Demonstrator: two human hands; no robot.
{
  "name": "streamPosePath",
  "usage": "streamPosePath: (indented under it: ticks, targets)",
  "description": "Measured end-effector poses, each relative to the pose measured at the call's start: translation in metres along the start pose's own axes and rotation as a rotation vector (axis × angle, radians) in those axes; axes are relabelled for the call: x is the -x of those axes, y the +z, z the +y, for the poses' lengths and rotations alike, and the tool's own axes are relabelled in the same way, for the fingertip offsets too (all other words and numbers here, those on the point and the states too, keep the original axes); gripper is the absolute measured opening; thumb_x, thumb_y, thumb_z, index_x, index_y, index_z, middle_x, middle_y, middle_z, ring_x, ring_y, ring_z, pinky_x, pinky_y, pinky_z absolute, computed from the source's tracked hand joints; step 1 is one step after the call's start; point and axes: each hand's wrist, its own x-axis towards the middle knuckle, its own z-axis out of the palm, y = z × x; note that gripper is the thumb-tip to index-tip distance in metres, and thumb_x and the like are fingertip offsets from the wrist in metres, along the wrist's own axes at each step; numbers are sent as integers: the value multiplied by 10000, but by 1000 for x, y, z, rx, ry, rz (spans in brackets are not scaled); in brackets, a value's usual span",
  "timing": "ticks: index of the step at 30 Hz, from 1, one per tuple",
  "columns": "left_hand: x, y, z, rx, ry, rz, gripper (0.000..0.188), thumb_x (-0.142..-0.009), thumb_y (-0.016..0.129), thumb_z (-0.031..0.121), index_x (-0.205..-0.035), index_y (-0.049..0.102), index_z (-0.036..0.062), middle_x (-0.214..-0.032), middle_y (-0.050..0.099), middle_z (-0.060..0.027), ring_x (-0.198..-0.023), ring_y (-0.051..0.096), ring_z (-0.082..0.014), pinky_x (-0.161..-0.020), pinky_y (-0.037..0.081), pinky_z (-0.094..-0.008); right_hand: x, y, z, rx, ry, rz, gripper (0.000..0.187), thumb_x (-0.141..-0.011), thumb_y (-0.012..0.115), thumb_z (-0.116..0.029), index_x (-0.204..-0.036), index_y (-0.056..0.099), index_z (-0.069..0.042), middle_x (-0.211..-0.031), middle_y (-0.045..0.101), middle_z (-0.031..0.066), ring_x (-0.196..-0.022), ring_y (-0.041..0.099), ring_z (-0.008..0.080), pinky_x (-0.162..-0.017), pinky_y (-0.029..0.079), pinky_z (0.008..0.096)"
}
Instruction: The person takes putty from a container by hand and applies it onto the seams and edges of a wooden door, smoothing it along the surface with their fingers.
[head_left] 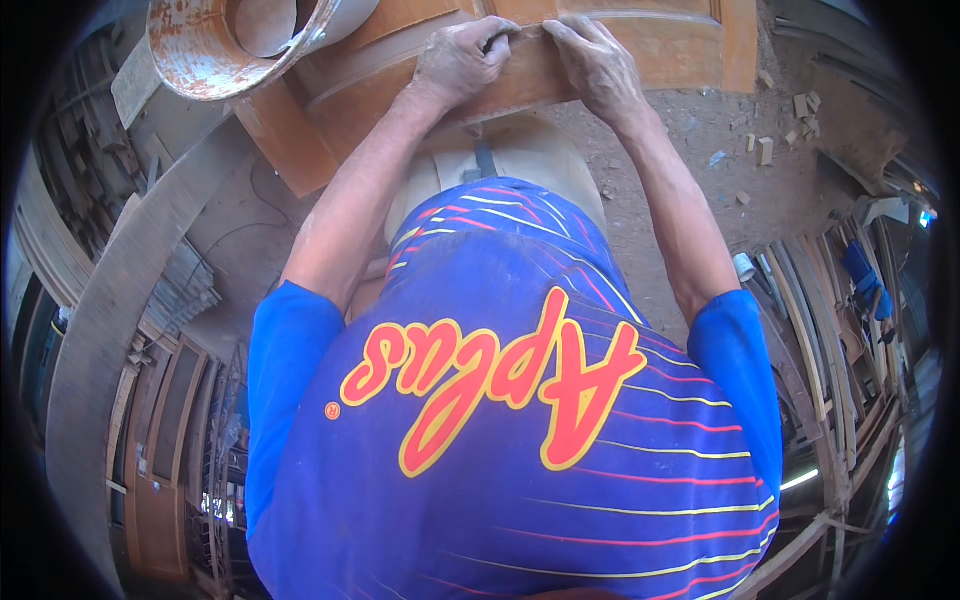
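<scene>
A brown panelled wooden door [520,85] lies at the top of the view, with raised mouldings and a pale, dusty finish. Over its near rail, my left hand [462,62] is closed, thumb and fingers pinched together. My right hand [598,68] is close by on the right, its fingers pressed together and pointing toward the left hand. Both hands are coated with dust. Something thin may run between the fingertips, but it is too small to make out. At the upper left, left of my left hand, stands a rusty, paint-stained bucket [190,62].
Small wood offcuts [765,150] are scattered on the dusty floor [680,170] at the right. Long boards [800,300] lean in stacks at the right, and framed wooden panels [155,450] stand at the lower left. A wide curved-looking plank [110,290] runs along the left.
</scene>
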Motion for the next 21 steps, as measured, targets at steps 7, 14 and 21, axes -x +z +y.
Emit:
streamPosePath:
  ticks: [7, 14, 21]
  targets:
    - [0, 6, 8, -50, -86, 1, 205, -987, 670, 207, -1151, 788, 171, -995, 797, -112, -891, 775, -282, -815, 615, -392, 17, -5, 18, 19, -133, -162, 483, -915, 683, -71, -1374, 687, -221, -1337, 656, 55, -1222, 639, 300, -1028, 553, 437]
    - [8, 15, 18, -66, -137, 128, 205, -1011, 664, 221, -1165, 789, 172, -871, 782, -84, -747, 751, -207, -717, 592, -352, 48, 5, 2, -6, -109, -80, 578, -878, 681, -66, -1431, 662, -232, -1461, 563, 113, -1292, 581, 341, -1051, 502, 486]
    - [26, 6, 10, 13, -177, 199, 249, -1030, 651, 200, -1245, 760, 138, -805, 752, -68, -696, 719, -138, -688, 579, -323, 32, -1, -8, -144, -117, -58, 445, -900, 734, -74, -1342, 689, -110, -1376, 614, 149, -1239, 603, 388, -1040, 535, 480]
